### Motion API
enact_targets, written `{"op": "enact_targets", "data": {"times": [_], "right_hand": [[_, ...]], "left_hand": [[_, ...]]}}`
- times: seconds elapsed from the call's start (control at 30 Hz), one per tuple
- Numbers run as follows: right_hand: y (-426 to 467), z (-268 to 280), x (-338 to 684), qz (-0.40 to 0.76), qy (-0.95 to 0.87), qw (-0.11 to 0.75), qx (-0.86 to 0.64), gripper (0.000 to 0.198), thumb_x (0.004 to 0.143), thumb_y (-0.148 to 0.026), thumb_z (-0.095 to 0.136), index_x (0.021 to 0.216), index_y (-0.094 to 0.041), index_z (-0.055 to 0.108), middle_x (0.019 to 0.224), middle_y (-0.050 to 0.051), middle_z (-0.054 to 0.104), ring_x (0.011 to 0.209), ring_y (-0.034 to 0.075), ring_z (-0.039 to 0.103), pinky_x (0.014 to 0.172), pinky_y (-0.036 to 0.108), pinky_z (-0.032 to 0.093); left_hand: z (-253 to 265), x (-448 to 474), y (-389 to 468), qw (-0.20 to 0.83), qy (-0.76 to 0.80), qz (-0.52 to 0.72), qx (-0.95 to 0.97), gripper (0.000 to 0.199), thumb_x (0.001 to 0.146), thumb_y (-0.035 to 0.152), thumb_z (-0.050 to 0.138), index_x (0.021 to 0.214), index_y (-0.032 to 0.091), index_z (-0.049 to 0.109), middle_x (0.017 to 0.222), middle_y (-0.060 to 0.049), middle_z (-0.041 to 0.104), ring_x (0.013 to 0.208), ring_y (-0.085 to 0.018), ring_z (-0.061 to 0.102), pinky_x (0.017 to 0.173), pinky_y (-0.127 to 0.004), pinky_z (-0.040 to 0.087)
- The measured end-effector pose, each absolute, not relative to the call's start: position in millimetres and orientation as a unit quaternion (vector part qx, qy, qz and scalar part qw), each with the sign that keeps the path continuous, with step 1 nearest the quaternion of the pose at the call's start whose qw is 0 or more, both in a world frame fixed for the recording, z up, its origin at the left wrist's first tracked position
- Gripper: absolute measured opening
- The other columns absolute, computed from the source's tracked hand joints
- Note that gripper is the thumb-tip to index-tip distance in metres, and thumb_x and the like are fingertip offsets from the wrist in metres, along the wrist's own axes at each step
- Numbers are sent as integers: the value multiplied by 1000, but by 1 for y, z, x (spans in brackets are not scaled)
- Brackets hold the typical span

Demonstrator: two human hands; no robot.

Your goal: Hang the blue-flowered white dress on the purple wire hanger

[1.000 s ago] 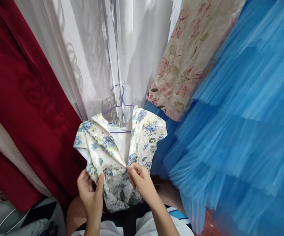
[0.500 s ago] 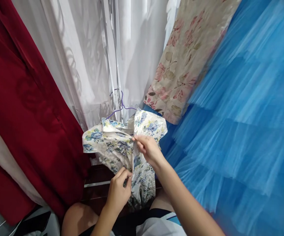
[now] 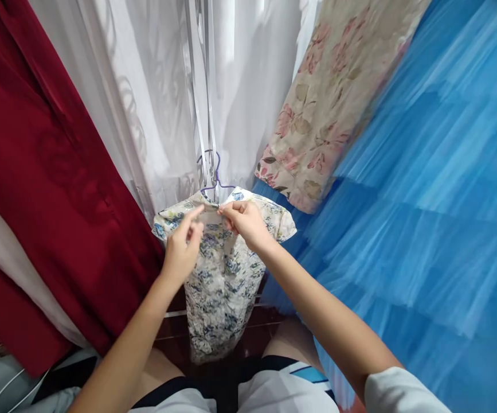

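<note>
Head camera shows a white-and-blue floral garment [image 3: 214,287] hanging straight ahead on a purple hanger [image 3: 218,166], close in front of pale metal poles [image 3: 210,103] and white curtains [image 3: 252,74]. The right hand [image 3: 247,222] pinches the neckline near its middle, covering part of it. The left hand [image 3: 183,248] is loosely open just beside it, index finger stretched towards the collar; with the blur, I can't tell whether its tip touches cloth. Red fabric [image 3: 46,172] drapes down the left side. On the right, a pink-flowered cloth [image 3: 312,132] hangs just above the garment's shoulder, and blue tiered tulle [image 3: 415,229] crowds in alongside, behind the right forearm. White cables [image 3: 6,388] curve at lower left. Dark flooring [image 3: 252,341] shows below, between the person's legs.
</note>
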State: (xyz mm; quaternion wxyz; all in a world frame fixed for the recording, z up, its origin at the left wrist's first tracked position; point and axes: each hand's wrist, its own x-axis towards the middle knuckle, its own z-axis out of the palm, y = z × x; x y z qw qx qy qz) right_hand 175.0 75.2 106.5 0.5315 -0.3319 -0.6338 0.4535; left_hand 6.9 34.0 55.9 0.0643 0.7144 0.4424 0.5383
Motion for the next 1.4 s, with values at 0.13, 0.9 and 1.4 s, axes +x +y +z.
{"op": "enact_targets", "data": {"times": [0.13, 0.9, 1.4], "right_hand": [[74, 96, 172, 364, -677, 537, -346, 22, 88, -34, 53, 74, -17, 57, 45, -4, 51, 39, 9, 38, 44, 23, 29], [41, -38, 226, 571, -428, 592, -375, 28, 81, -43, 60, 74, -16, 59, 45, -8, 39, 40, 8, 30, 42, 22, 21], [-38, -41, 236, 576, -603, 419, -359, 24, 84, -39, 64, 77, -16, 64, 68, 0, 58, 62, 15, 50, 62, 27, 42]], "left_hand": [[103, 20, 59, -44, 381, 502, 775, 22, 97, 28, 46, 93, 18, 66, 86, -4, 61, 83, -17, 57, 78, -28, 44], [-70, -53, 68, 221, 533, 628, 522, 30, 92, 44, 44, 91, 17, 57, 89, -6, 62, 83, -19, 59, 79, -30, 47], [21, 92, -2, 454, 349, 406, 712, 37, 93, 49, 48, 76, 17, 54, 64, 3, 42, 58, -10, 38, 53, -21, 31]]}}
